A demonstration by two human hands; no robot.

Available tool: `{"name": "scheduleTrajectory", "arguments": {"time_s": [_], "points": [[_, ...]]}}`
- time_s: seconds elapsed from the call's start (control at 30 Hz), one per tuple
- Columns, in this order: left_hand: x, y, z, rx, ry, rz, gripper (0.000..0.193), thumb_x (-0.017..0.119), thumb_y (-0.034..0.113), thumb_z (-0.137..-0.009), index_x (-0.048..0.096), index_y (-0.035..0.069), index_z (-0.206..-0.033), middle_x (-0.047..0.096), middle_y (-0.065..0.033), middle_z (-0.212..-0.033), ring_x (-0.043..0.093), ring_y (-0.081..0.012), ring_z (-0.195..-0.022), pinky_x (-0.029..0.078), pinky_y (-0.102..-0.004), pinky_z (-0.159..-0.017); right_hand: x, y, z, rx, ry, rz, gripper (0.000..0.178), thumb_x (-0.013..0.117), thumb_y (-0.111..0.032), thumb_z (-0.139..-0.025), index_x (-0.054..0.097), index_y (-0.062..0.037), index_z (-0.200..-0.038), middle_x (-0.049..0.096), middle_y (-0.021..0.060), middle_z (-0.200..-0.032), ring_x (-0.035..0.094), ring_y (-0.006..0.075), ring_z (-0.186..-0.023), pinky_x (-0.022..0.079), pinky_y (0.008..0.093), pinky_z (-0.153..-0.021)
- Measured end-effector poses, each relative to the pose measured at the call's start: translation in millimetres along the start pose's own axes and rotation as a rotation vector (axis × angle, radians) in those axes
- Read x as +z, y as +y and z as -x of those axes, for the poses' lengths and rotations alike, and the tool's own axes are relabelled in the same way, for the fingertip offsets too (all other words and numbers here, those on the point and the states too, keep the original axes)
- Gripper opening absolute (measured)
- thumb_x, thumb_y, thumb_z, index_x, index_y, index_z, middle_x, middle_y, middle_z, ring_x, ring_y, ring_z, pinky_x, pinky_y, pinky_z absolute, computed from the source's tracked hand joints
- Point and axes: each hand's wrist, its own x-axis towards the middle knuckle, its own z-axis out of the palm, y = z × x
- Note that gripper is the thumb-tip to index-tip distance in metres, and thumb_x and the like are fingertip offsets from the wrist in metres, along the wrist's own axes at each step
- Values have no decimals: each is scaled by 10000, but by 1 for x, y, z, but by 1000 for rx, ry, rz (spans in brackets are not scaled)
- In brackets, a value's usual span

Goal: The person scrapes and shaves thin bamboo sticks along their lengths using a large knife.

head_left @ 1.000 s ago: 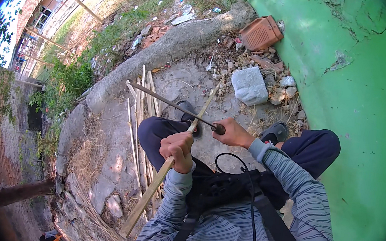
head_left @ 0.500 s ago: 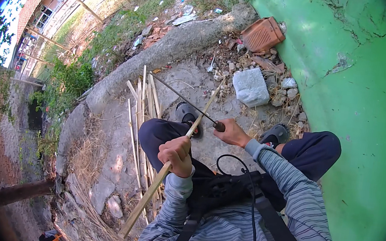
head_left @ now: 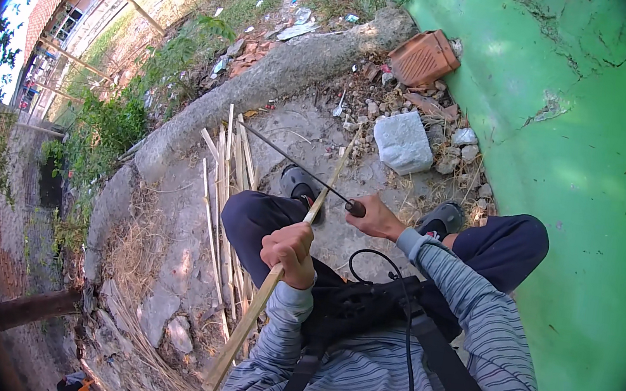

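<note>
Person seated on the ground, legs in dark trousers bent, striped grey long sleeves, black chest harness with cable at lower centre of the frame.

Left hand (head_left: 290, 251), centre of the frame, fingers curled tight round a long bamboo strip (head_left: 270, 292). The strip runs diagonally from the lower left-centre near the frame bottom up to the upper centre, its thin tip ending near the white stone (head_left: 403, 141). The hand grips it about mid-length.

Right hand (head_left: 379, 218), just right of centre, fist closed on the dark handle of a long thin-bladed knife (head_left: 297, 165). The blade points to the upper left, reaching out over the pile of split bamboo slats (head_left: 225, 177). Blade and strip cross just left of the right hand; cannot tell whether the edge is biting into the strip or only laid on it.

Slat pile lies on bare dirt at left-centre, beside the person's left leg, slats roughly parallel and running top to bottom. Black shoe (head_left: 297, 182) just above the left knee, second shoe (head_left: 443, 215) to the right of the right hand.

Green painted wall (head_left: 587, 190) fills the right side. Broken orange clay block (head_left: 424, 57) and rubble at the wall foot, upper centre. Rough concrete curb (head_left: 264, 88) curves from the upper centre down the left. Grass and building frames in the upper left.
</note>
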Motion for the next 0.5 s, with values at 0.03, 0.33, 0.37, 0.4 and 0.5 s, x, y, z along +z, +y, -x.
{"name": "scheduleTrajectory", "arguments": {"time_s": [0.03, 0.33, 0.37, 0.4, 0.5], "points": [[-1, 0, 1, -5, 9, 7, 650, 435, 316, -1137, 250, 117, -547, 233, 29, -466, 196, -109, -385, 182, -303, -413, 0, -10, 5, -53, -36, -31, 277, 724, -213, -829, 632, 48, -810, 630, 216, -698, 617, 302, -616, 457, 442, -620], [4, 2, -2, -27, -32, 21, 664, 431, 327, -1138, 252, 118, -533, 241, 25, -467, 198, -113, -386, 177, -307, -414, 1, 83, -26, 296, 177, -61, 303, 717, -262, -815, 673, 38, -836, 672, 204, -718, 635, 307, -647, 499, 445, -656], [6, 2, -4, -29, -41, 32, 664, 431, 327, -1138, 252, 118, -533, 241, 25, -467, 198, -113, -386, 177, -307, -414, 0, 93, -21, 243, 191, -61, 364, 737, -316, -835, 656, 38, -825, 660, 195, -699, 641, 321, -655, 497, 451, -660], [4, 5, -6, -29, -27, 46, 661, 432, 332, -1137, 244, 123, -539, 234, 27, -468, 194, -112, -387, 176, -308, -414, 1, 86, -17, 241, 184, -61, 364, 737, -316, -835, 656, 38, -825, 660, 195, -699, 641, 321, -655, 497, 451, -660], [0, 54, -19, -27, 66, 28, 658, 350, 395, -1151, 237, 148, -552, 196, 40, -480, 133, -100, -403, 134, -305, -418, -9, 28, 11, 122, 23, -55, 494, 772, -435, -890, 612, 25, -808, 562, 128, -623, 537, 236, -597, 455, 413, -621]]}}
